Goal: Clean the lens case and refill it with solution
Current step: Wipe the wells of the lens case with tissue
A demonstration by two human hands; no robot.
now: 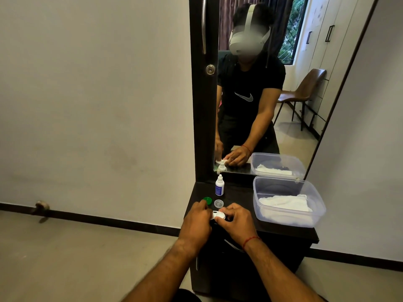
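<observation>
Left hand (197,216), right hand (236,219), each in pinch grip on lens case (218,215) between them

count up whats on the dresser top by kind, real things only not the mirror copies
solution bottle: 1
loose caps: 2 (green cap, clear cap)
lens case: 1, held between the left hand and right hand
plastic container: 1
white cloth inside the container: 1
total: 6
</observation>
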